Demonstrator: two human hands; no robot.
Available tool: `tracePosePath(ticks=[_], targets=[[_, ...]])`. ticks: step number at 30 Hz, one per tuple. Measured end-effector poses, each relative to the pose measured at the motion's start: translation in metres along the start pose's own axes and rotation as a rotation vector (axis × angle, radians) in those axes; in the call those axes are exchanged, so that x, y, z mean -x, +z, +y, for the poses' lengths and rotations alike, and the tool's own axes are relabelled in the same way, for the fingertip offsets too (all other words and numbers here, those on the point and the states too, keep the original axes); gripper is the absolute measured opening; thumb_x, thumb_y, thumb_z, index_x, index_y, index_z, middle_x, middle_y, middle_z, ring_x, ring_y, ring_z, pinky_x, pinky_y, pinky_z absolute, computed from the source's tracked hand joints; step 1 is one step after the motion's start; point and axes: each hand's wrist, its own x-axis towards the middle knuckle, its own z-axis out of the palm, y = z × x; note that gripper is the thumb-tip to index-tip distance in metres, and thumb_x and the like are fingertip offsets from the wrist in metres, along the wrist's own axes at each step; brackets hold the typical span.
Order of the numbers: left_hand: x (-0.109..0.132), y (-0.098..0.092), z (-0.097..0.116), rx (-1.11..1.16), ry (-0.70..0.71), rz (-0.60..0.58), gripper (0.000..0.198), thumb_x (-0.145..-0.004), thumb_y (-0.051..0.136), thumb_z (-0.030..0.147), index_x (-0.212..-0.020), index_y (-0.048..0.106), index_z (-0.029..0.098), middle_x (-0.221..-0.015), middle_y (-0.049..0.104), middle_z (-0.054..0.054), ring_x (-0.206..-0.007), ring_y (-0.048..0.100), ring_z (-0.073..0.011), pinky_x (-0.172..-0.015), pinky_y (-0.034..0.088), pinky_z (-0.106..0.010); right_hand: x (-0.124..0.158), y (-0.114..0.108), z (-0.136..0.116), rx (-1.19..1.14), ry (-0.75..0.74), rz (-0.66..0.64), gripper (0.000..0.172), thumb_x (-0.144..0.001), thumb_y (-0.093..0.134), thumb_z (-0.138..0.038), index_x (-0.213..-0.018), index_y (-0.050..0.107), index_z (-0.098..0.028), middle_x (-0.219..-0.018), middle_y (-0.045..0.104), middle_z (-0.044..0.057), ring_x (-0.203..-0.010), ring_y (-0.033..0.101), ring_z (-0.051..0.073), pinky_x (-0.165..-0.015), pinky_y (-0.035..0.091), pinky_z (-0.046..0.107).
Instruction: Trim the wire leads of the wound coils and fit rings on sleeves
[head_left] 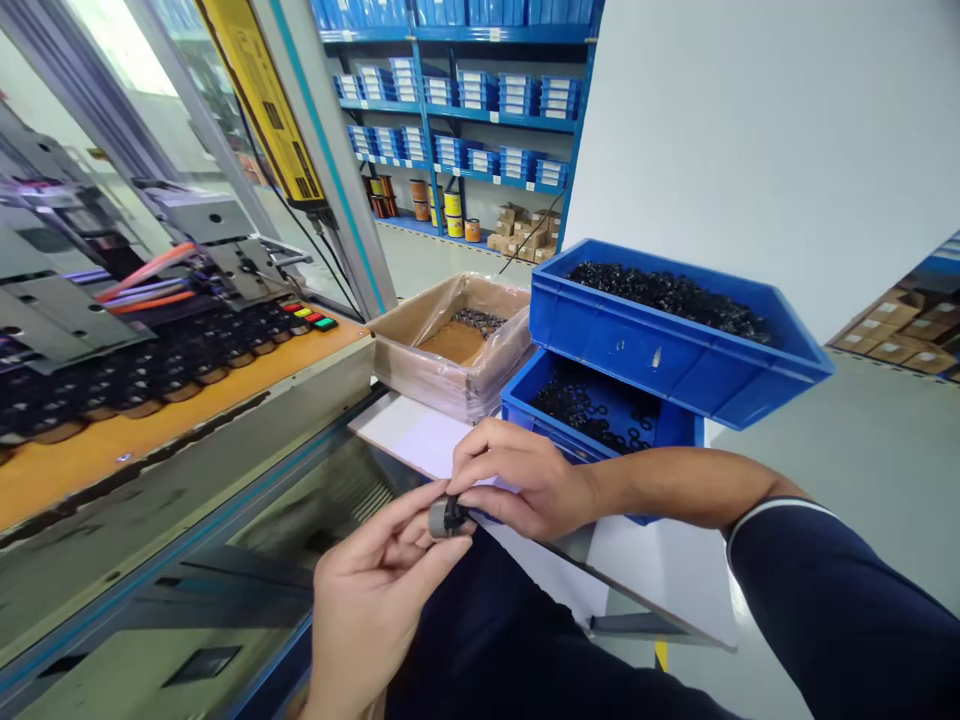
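Note:
My left hand (375,585) pinches a small grey cylindrical part (440,518) with a black ring on its end, held in front of me above my lap. My right hand (517,475) comes from the right and closes its fingertips on the black end of the same part. Both hands meet just in front of a white tabletop (420,435). Behind them stand two stacked blue bins: the lower bin (525,405) holds loose black rings and the upper bin (645,350) is full of black rings.
A cardboard box (450,350) lined with plastic holds a few dark parts. At left a machine bed (135,440) carries a row of wound coils, with coloured buttons (311,318) beside them. Blue shelving (465,110) with boxes stands at the back.

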Motion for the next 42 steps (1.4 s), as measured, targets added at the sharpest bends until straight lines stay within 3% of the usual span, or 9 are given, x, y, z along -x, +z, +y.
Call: tracePosePath(ticks=[9,15,23,30,35,40,42], targets=[[-0.001,0.009,0.004,-0.014,0.039,0.082,0.038,-0.059,0.085,0.01,-0.092,0.079,0.027,-0.079,0.079,0.001,-0.068,0.075,-0.0139,-0.065,0.06,-0.012,0.004,-0.002,0.001,-0.008,-0.084,-0.042,0.021,-0.092,0.053,-0.017,-0.109,0.061,-0.006,-0.1,0.063,0.014,-0.094,0.06,0.015,-0.083,0.056,0.03],[-0.002,0.01,-0.001,0.005,0.048,0.126,0.04,-0.055,0.087,0.01,-0.091,0.079,0.025,-0.079,0.079,0.001,-0.067,0.075,-0.0151,-0.066,0.061,-0.015,0.006,-0.003,0.01,0.13,-0.176,-0.037,0.017,-0.093,0.06,-0.018,-0.107,0.062,-0.008,-0.098,0.065,0.012,-0.096,0.061,0.015,-0.087,0.055,0.03],[-0.004,0.011,-0.002,-0.023,0.007,0.148,0.039,-0.053,0.088,0.013,-0.09,0.079,0.025,-0.078,0.079,0.001,-0.066,0.075,-0.0149,-0.065,0.061,-0.016,0.01,-0.005,0.016,0.202,-0.165,-0.091,0.021,-0.102,0.049,-0.026,-0.109,0.061,-0.01,-0.102,0.065,0.011,-0.102,0.061,0.014,-0.09,0.054,0.03],[-0.005,0.014,-0.003,-0.026,0.016,0.141,0.039,-0.054,0.087,0.012,-0.089,0.08,0.028,-0.078,0.079,0.003,-0.065,0.075,-0.0122,-0.064,0.059,-0.011,0.01,-0.007,0.016,0.196,-0.192,-0.063,0.017,-0.099,0.056,-0.021,-0.109,0.061,-0.008,-0.103,0.066,0.012,-0.101,0.061,0.015,-0.091,0.054,0.03],[-0.005,0.013,-0.004,-0.056,-0.013,0.161,0.04,-0.053,0.088,0.014,-0.09,0.08,0.026,-0.077,0.079,0.002,-0.066,0.075,-0.0149,-0.065,0.061,-0.015,0.009,-0.009,0.015,0.212,-0.185,-0.085,0.016,-0.101,0.051,-0.02,-0.108,0.061,-0.009,-0.103,0.065,0.011,-0.102,0.06,0.013,-0.091,0.054,0.029],[-0.005,0.011,-0.006,-0.074,-0.033,0.168,0.042,-0.05,0.092,0.019,-0.09,0.08,0.025,-0.077,0.079,0.0,-0.067,0.076,-0.0181,-0.067,0.063,-0.02,0.012,-0.01,0.018,0.28,-0.133,-0.204,0.02,-0.104,0.049,-0.027,-0.109,0.062,-0.013,-0.102,0.063,0.008,-0.102,0.058,0.012,-0.093,0.052,0.03],[-0.005,0.008,-0.007,-0.082,-0.049,0.154,0.043,-0.049,0.093,0.02,-0.09,0.08,0.025,-0.078,0.079,0.0,-0.068,0.076,-0.0187,-0.068,0.064,-0.021,0.012,-0.011,0.019,0.325,-0.162,-0.185,0.019,-0.103,0.051,-0.028,-0.107,0.063,-0.014,-0.097,0.062,0.006,-0.098,0.057,0.011,-0.091,0.053,0.028]])
